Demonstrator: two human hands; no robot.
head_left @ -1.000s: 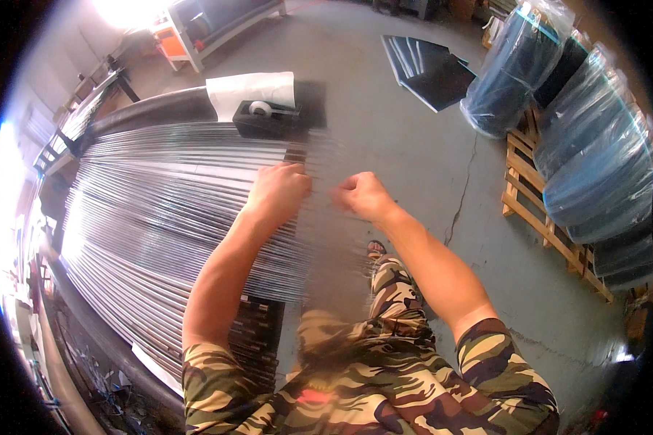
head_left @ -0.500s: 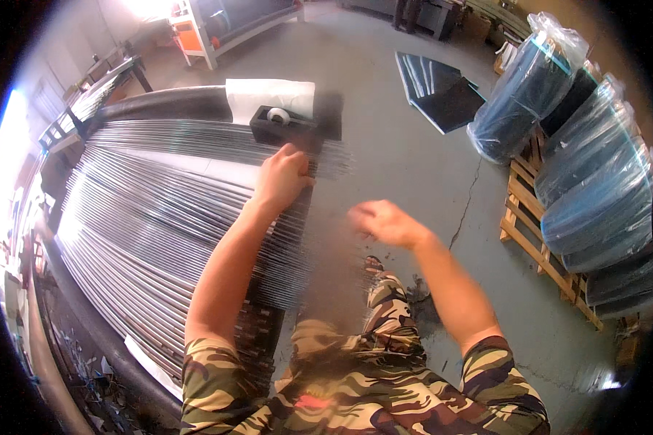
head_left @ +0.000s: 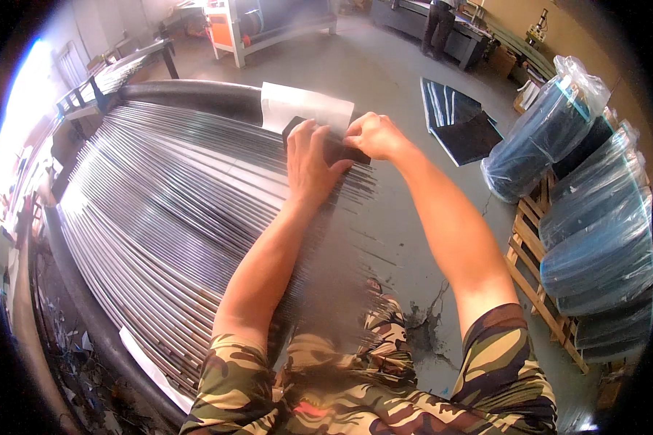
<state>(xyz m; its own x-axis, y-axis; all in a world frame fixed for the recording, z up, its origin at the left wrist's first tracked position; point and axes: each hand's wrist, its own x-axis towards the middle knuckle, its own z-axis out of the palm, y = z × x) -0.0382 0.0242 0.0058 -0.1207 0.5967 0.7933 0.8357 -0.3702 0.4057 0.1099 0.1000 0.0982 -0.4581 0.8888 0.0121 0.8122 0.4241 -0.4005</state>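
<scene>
Long thin shiny rods [head_left: 174, 217] lie side by side across the table in front of me, their ends sticking out past its right edge. At the far right corner is a black tape dispenser [head_left: 292, 129], largely covered by my hands. My left hand [head_left: 312, 163] is over it with fingers curled around its body and thumb held out to the right. Close by, my right hand [head_left: 372, 136] pinches at the dispenser's right end; what its fingertips hold is too small to make out. A white sheet [head_left: 305, 105] lies just behind the dispenser.
A dark roll [head_left: 189, 94] runs along the table's far edge. Plastic-wrapped rolls [head_left: 537, 134] stand on a wooden pallet [head_left: 533, 250] at the right. Dark flat panels [head_left: 461, 123] lie on the floor. Farther back are an orange-and-white machine frame [head_left: 228, 32] and a person [head_left: 438, 29].
My left hand has moved from the table edge onto the tape dispenser. My right hand has swung in from the right and up to the dispenser's end. The whole view has shifted slightly.
</scene>
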